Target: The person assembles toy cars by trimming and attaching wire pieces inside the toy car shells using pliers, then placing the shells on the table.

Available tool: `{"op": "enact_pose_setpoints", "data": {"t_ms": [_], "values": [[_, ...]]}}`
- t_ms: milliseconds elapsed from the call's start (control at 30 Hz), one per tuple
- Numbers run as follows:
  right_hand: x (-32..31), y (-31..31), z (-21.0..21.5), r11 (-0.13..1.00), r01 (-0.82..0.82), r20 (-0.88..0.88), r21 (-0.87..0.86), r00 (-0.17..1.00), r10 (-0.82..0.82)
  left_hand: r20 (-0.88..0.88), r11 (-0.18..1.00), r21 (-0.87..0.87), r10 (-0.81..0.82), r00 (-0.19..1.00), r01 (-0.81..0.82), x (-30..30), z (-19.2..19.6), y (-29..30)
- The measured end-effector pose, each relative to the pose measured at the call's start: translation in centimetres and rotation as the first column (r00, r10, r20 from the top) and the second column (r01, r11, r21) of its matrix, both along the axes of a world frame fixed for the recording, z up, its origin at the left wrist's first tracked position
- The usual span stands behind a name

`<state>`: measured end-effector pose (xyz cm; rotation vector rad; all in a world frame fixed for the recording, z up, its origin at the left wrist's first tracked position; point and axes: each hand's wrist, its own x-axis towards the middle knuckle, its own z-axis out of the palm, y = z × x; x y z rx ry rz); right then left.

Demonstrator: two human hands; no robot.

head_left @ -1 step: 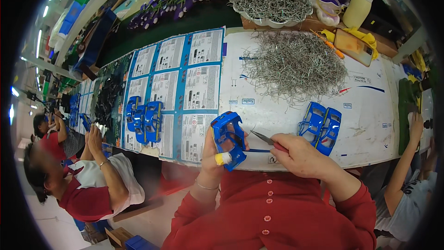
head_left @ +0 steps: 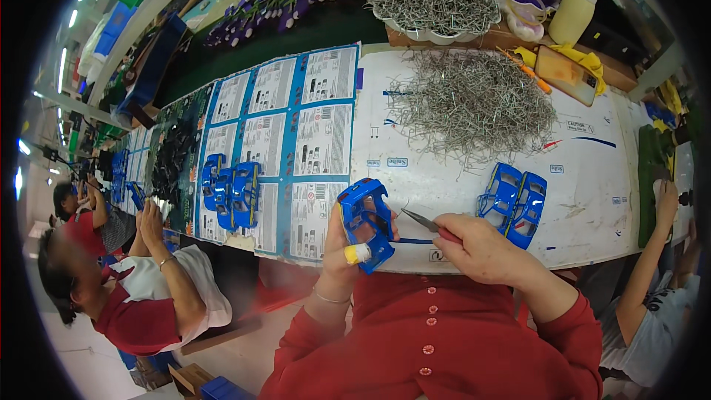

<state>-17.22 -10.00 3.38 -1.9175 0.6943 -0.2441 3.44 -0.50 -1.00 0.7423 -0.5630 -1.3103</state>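
Head view: L hand (head_left: 342, 248) grips a blue toy car body (head_left: 366, 221) from below/left, underside up, held just above the near table edge (head_left: 474, 259) in front of the red-sleeved torso. Thumb wears a yellow-white finger cot (head_left: 358, 253), pressed on the shell's lower end. Grip closed round the shell.

R hand (head_left: 481, 248) pinches metal tweezers (head_left: 421, 220) w/ a red handle part; tips point left, at or just beside the car body's right rim. Can't tell if anything is between the tips, too small. Fingers closed on the tool.

Right of the R hand, on the white table cover: two more blue car bodies (head_left: 515, 202) lying side by side, touching each other, near the table edge. Behind them, a big loose heap of thin metal pins (head_left: 474, 100), spread over the mid-table. Farther back a white scalloped tray (head_left: 433, 30) heaped w/ the same pins. Cream squeeze bottle (head_left: 574, 11) upright at back right, yellow cloth (head_left: 581, 59) near it.

Left of the L hand: printed blue-and-white card sheets (head_left: 296, 130) laid in rows, w/ a group of blue car bodies (head_left: 231, 189) resting on them, well apart from the held one.

Far left: a co-worker in red-and-white top (head_left: 152, 292), hands raised by the table. Far right: another person's arm (head_left: 652, 252) reaching to the table edge.
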Motion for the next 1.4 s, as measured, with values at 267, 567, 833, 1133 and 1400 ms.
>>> {"op": "enact_pose_setpoints", "data": {"t_ms": [267,567,833,1133,1400], "values": [[0.0,-0.1,0.4,0.997,0.012,-0.025,0.077,1.0,-0.01,-0.121,0.996,-0.049,-0.074,0.99,0.069,0.3,-0.6,0.1],[-0.4,0.2,0.6,0.999,0.008,-0.02,0.032,1.0,-0.007,-0.044,0.993,-0.011,0.114,0.993,-0.114,0.8,-1.1,0.2],[0.1,1.7,-0.3,0.987,-0.077,-0.007,-0.138,0.997,0.077,-0.057,0.989,-0.037,0.139,0.989,-0.141,0.2,0.3,-0.2],[1.1,2.6,-0.5,0.906,-0.027,-0.035,-0.422,0.999,0.013,-0.1,0.946,-0.226,0.213,0.972,-0.231,-0.7,0.0,-0.3],[1.6,3.2,-0.4,0.906,0.004,-0.039,-0.424,0.999,-0.022,-0.035,0.928,-0.28,0.245,0.969,-0.245,-0.8,0.1,-0.4]]}}
